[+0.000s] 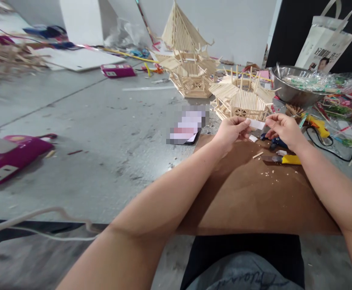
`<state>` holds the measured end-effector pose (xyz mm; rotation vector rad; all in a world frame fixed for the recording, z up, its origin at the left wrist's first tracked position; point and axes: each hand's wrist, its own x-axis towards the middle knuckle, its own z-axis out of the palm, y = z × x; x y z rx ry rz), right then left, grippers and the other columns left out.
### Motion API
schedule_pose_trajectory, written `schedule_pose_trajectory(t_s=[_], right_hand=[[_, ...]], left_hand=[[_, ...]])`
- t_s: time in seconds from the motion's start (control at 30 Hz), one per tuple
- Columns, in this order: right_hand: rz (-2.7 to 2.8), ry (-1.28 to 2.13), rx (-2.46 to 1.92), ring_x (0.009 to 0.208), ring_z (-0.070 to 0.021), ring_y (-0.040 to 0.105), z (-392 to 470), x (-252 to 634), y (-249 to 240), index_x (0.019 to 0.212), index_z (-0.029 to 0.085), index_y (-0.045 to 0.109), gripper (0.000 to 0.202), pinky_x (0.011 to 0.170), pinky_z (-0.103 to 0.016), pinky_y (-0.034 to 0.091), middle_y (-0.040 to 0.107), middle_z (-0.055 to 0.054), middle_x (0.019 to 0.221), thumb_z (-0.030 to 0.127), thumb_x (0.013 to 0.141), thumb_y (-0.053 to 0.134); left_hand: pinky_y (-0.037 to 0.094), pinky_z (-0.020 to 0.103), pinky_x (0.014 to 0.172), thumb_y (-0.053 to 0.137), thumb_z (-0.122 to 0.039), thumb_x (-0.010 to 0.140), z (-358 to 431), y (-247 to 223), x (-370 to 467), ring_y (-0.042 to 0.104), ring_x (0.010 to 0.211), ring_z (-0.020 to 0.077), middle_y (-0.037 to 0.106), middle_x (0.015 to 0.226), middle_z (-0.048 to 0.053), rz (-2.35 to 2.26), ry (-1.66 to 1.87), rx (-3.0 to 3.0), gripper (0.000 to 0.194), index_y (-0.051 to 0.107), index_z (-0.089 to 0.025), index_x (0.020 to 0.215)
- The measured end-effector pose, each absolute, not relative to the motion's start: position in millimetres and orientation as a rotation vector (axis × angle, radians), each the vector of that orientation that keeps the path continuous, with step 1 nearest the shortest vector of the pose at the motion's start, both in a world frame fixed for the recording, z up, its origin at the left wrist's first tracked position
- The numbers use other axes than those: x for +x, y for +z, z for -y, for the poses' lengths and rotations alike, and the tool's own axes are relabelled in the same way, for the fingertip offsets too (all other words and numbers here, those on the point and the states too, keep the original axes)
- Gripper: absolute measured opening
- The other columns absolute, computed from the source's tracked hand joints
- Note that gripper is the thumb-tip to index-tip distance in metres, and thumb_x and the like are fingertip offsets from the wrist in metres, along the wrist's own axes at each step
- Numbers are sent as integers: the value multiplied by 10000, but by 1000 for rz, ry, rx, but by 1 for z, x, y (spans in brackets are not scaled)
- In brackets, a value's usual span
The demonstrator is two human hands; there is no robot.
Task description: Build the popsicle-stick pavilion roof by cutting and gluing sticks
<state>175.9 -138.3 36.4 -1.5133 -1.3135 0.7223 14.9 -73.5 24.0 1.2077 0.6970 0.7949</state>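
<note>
A small white strip, like paper or tape, [257, 124] is stretched between my two hands above the far part of a brown board [242, 201]. My left hand [235, 128] pinches its left end. At the other end, the fingers of my right hand [281, 128] are closed on it. Just below lie a crumpled white scrap [253, 138], a dark blue tool [277, 141], a short wooden stick [258, 154] and a yellow-handled knife [290, 160]. Behind my hands stands a low pavilion model of wooden sticks [245, 98].
A taller stick pagoda [190, 60] stands farther back. A phone [186, 127] lies left of the board. At right are a metal bowl [299, 94], a yellow glue gun [317, 125] with a black cord and a white bag [323, 44]. Purple power strips [18, 157] sit at left.
</note>
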Motion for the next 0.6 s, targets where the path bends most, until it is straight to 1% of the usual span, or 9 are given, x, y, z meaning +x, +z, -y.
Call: schedule_pose_trajectory(t_s=[0.07, 0.2, 0.3, 0.37, 0.47, 0.6], right_hand=[[1299, 743, -1584, 460, -95, 546, 133, 172, 34, 768, 185, 551, 293, 427, -229, 433, 599, 0, 673, 442, 666, 649], [1291, 675, -1636, 407, -98, 528, 122, 162, 31, 690, 182, 544, 226, 392, -235, 423, 589, 10, 610, 372, 666, 664], [1220, 643, -1641, 382, -99, 519, 114, 157, 29, 675, 177, 541, 195, 368, -235, 416, 586, 9, 592, 337, 683, 652], [1166, 634, -1651, 368, -96, 513, 109, 154, 28, 667, 172, 539, 177, 354, -227, 405, 589, 4, 585, 312, 689, 646], [1150, 609, -1674, 348, -85, 498, 102, 151, 27, 668, 165, 551, 169, 335, -213, 381, 610, -10, 597, 309, 700, 632], [1238, 475, -1697, 353, -85, 510, 97, 148, 26, 713, 160, 599, 144, 352, -208, 389, 637, -17, 627, 301, 735, 576]], left_hand=[[450, 175, 491, 535, -183, 823, 70, 21, 16, 518, 446, 29, 579, 599, -27, -719, 830, 1186, 67, 545, -135, 779], [491, 194, 558, 535, -175, 821, 67, 20, 17, 568, 490, 43, 614, 634, -11, -748, 850, 1171, 47, 516, -133, 816], [495, 207, 547, 546, -151, 804, 64, 21, 17, 577, 482, 56, 618, 633, -28, -778, 903, 1172, 88, 464, -150, 837], [489, 204, 528, 548, -146, 795, 62, 20, 17, 571, 469, 57, 608, 620, -35, -813, 940, 1195, 105, 445, -152, 812], [466, 192, 490, 546, -163, 791, 56, 17, 17, 540, 435, 50, 578, 594, -37, -896, 975, 1276, 105, 445, -150, 765], [430, 175, 446, 535, -185, 790, 49, 13, 19, 504, 399, 36, 565, 605, -36, -1012, 1022, 1371, 72, 471, -152, 787]])
